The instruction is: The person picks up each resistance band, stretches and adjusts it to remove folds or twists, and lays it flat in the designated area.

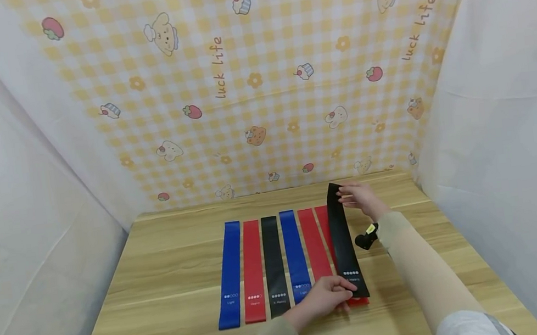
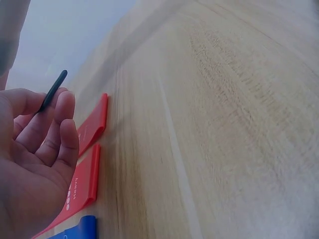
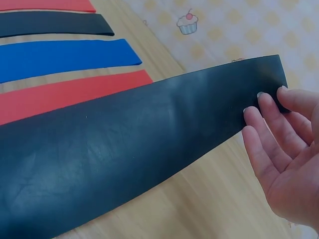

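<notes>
A black resistance band (image 1: pixel 341 236), its near end printed with white dots and lettering, is held above the table at the right end of a row of flat bands. The left hand (image 1: pixel 324 297) pinches its near end between thumb and fingers; in the left wrist view the band (image 2: pixel 53 91) shows edge-on. At the far end, the right hand (image 1: pixel 359 199) grips the corner, its fingertips against the band's face in the right wrist view (image 3: pixel 144 144). Beneath the held band lies a red band (image 1: pixel 322 218), partly covered.
To the left lie a blue band (image 1: pixel 229 274), a red band (image 1: pixel 252 269), another black band (image 1: pixel 273 261), a second blue band (image 1: pixel 296 258) and another red band (image 1: pixel 314 239), side by side on the wooden table (image 1: pixel 163 290). A patterned cloth (image 1: pixel 281 105) hangs behind; white sheets flank both sides.
</notes>
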`<control>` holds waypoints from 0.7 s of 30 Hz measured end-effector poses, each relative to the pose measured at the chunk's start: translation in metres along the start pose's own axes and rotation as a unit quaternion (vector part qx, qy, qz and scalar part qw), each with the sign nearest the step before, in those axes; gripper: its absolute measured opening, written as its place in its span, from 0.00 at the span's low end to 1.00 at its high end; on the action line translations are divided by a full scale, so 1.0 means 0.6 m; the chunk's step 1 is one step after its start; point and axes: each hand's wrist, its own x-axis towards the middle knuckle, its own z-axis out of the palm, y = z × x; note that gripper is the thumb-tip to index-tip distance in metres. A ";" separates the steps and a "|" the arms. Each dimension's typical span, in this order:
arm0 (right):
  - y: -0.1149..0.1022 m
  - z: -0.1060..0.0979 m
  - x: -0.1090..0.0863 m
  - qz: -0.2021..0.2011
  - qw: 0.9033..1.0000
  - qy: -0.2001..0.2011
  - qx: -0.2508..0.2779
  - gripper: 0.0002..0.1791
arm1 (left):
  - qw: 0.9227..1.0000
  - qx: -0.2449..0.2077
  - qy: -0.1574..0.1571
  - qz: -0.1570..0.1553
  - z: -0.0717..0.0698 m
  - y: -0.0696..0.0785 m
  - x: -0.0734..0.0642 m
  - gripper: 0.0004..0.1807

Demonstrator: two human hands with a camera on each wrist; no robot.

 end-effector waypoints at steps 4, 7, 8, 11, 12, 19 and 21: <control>0.001 -0.003 -0.002 0.003 1.000 0.012 0.000 0.28 | 1.000 -0.003 0.000 0.004 0.006 0.001 0.002 0.06; 0.000 -0.005 -0.004 0.003 1.000 0.023 0.005 0.27 | 1.000 -0.006 0.000 0.007 0.010 0.001 0.005 0.06; 0.001 -0.007 -0.004 0.003 1.000 0.024 0.007 0.27 | 1.000 -0.007 0.000 0.007 0.012 0.000 0.007 0.06; 0.001 -0.009 -0.004 0.002 1.000 0.028 0.011 0.26 | 1.000 -0.010 0.004 0.001 0.016 -0.001 0.011 0.06; 0.001 -0.010 -0.003 0.002 1.000 0.028 0.010 0.26 | 1.000 -0.011 0.005 -0.002 0.018 -0.001 0.013 0.06; 0.000 -0.013 -0.007 0.002 0.999 0.034 0.003 0.26 | 1.000 -0.006 0.015 -0.016 0.028 -0.001 0.021 0.05; 0.001 -0.013 -0.007 0.002 0.999 0.038 0.005 0.26 | 1.000 -0.006 0.016 -0.015 0.031 -0.001 0.024 0.05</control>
